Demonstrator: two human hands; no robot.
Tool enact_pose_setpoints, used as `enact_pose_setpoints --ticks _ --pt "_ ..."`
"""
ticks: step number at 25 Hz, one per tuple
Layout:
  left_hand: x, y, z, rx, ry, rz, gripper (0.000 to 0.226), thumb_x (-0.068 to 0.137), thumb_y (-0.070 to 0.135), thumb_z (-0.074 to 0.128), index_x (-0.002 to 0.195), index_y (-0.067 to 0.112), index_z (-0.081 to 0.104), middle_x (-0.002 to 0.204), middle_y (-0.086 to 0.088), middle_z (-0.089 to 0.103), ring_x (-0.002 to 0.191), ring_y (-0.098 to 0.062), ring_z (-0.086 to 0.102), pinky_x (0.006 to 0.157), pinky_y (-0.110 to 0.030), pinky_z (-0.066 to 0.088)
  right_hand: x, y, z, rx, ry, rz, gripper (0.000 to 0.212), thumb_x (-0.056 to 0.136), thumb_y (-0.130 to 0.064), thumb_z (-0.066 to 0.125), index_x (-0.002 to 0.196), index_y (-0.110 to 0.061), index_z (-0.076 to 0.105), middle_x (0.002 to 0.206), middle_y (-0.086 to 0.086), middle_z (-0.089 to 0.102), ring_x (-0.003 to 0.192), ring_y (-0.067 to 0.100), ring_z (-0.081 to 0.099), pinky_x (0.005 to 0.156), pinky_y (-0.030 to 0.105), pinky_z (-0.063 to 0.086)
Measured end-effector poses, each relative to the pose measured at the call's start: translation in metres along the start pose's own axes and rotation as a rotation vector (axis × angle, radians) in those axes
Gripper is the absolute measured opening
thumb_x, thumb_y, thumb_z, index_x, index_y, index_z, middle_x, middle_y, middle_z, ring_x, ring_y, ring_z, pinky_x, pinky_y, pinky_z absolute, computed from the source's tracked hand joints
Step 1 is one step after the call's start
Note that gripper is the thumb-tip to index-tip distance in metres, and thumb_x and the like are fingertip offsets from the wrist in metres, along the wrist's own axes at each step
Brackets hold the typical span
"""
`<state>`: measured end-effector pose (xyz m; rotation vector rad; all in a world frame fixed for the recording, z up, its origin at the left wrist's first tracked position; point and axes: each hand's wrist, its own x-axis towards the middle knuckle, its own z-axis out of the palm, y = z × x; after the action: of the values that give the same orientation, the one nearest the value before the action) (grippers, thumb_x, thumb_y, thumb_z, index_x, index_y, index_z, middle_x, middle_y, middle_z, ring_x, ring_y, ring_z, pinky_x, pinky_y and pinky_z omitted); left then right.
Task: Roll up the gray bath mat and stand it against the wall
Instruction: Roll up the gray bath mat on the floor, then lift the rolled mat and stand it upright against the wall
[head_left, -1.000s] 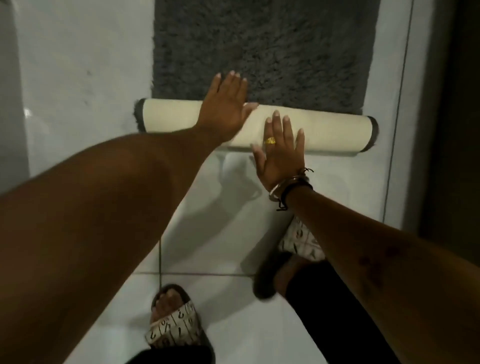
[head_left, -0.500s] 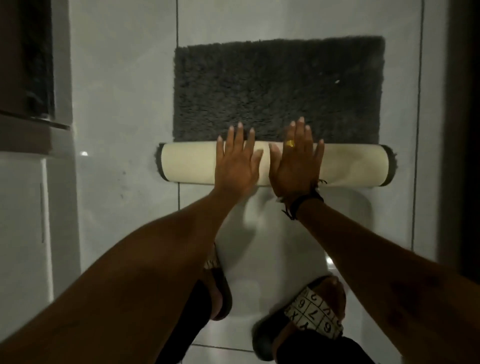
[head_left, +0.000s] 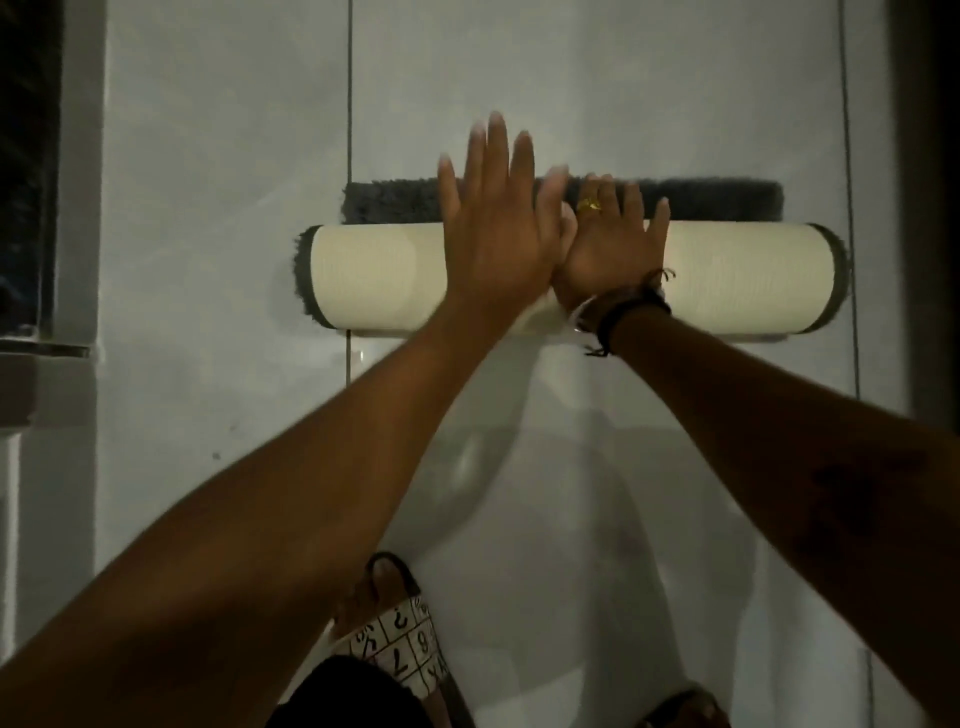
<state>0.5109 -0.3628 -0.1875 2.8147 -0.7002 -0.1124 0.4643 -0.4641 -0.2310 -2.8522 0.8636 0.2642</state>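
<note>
Since 0.5 s ago the gray bath mat (head_left: 571, 275) on the floor (head_left: 208, 208) has rolled nearly shut, only a thin strip flat, the left hand (head_left: 498, 228) lifting spread while the right hand (head_left: 608, 244) presses flat, neither grip closed.

The gray bath mat (head_left: 571, 278) lies across the white tiled floor (head_left: 218, 208) almost fully rolled, its cream backing outward and only a narrow strip of dark pile flat on the far side. The left hand (head_left: 498, 244) is spread flat with fingers splayed above the middle of the roll, its fingertips blurred and reaching past the pile strip. The right hand (head_left: 608, 249), wearing a gold ring (head_left: 589, 204) and dark wrist bands (head_left: 618, 312), lies palm down on the roll just beside the left, thumbs overlapping. Near the bottom edge, a foot in a number-patterned slipper (head_left: 400, 644) stands on the tiles.
</note>
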Motion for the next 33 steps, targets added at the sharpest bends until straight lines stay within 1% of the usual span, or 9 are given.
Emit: enact_pose_setpoints --ticks 7,12,14,19,21,22,23,27,33 --pt "0.025 -0.028 0.016 -0.013 -0.253 0.009 0.064 0.104 0.050 0.023 0.155 0.012 0.028 0.165 -0.016 0.022 0.154 -0.034 0.015 0.123 -0.056 0.005 0.073 -0.009 -0.046 -0.034 -0.244 -0.019 0.061 0.100 -0.048 0.011 0.149 -0.014 0.022 0.159 0.007 0.023 0.147 0.027 0.012 0.120 0.053 0.005" --pt "0.063 -0.032 -0.012 -0.072 -0.544 0.064 0.051 0.107 0.033 0.027 0.152 0.010 0.032 0.164 -0.015 0.025 0.154 -0.032 0.016 0.124 -0.050 0.010 0.034 -0.014 -0.075 0.082 -0.327 -0.331 0.051 0.102 -0.034 0.031 0.145 -0.007 0.031 0.153 0.015 0.034 0.140 0.031 0.030 0.114 0.045 0.026" --pt "0.046 -0.040 -0.012 -0.098 -0.466 0.008 0.045 0.105 0.022 0.035 0.147 0.007 0.040 0.161 -0.016 0.032 0.152 -0.031 0.021 0.125 -0.047 0.015 0.022 -0.010 -0.060 0.081 -0.477 -0.358 0.052 0.102 -0.036 0.032 0.146 -0.008 0.029 0.155 0.013 0.032 0.141 0.032 0.028 0.113 0.043 0.027" --pt "0.047 -0.042 -0.008 -0.557 0.517 -0.860 0.051 0.089 0.028 0.066 0.131 0.002 0.055 0.138 -0.022 0.054 0.129 -0.035 0.048 0.112 -0.048 0.037 0.143 -0.043 -0.051 0.136 -0.667 -0.306 0.096 0.070 -0.086 0.044 0.140 -0.020 0.037 0.141 0.003 0.052 0.124 0.027 0.050 0.106 0.041 0.039" --pt "0.011 -0.012 -0.012 -1.240 0.310 -1.432 0.069 0.085 0.048 0.071 0.138 0.011 0.048 0.138 -0.018 0.051 0.122 -0.030 0.050 0.105 -0.049 0.045 0.168 -0.042 -0.068 0.192 -0.757 -0.261 0.111 0.041 -0.099 0.051 0.128 -0.029 0.049 0.126 -0.010 0.058 0.108 0.018 0.055 0.096 0.035 0.040" --pt "0.005 0.007 -0.008 -1.638 0.026 -1.491 0.072 0.084 0.052 0.070 0.141 0.016 0.045 0.139 -0.015 0.049 0.124 -0.028 0.050 0.105 -0.050 0.044 0.185 -0.036 -0.079 0.153 -0.784 -0.238 0.111 0.036 -0.099 0.052 0.122 -0.029 0.056 0.125 -0.009 0.060 0.107 0.016 0.055 0.096 0.035 0.041" --pt "0.006 0.018 -0.006 -1.879 -0.140 -1.380 0.074 0.080 0.054 0.070 0.141 0.020 0.045 0.138 -0.013 0.051 0.126 -0.026 0.051 0.105 -0.049 0.043 0.198 -0.036 -0.081 0.133 -0.863 -0.225 0.108 0.033 -0.098 0.054 0.115 -0.028 0.062 0.123 -0.007 0.064 0.107 0.017 0.058 0.093 0.038 0.047" --pt "0.065 0.020 0.022 -2.039 0.004 -1.177 0.069 0.078 0.040 0.076 0.141 0.023 0.052 0.139 -0.004 0.061 0.127 -0.022 0.057 0.108 -0.046 0.046 0.223 -0.037 -0.077 0.385 -1.197 -0.016 0.070 0.041 -0.069 0.081 0.093 -0.021 0.075 0.092 0.002 0.079 0.080 0.019 0.075 0.047 0.031 0.058" --pt "0.070 -0.014 -0.072 -1.806 -0.017 -1.052 0.072 0.064 0.035 0.083 0.132 0.029 0.061 0.128 0.002 0.071 0.118 -0.021 0.065 0.086 -0.041 0.060 0.187 -0.071 -0.154 0.574 -1.182 -0.285 0.070 0.058 -0.062 0.074 0.116 -0.024 0.064 0.113 0.003 0.071 0.101 0.022 0.069 0.090 0.039 0.055"
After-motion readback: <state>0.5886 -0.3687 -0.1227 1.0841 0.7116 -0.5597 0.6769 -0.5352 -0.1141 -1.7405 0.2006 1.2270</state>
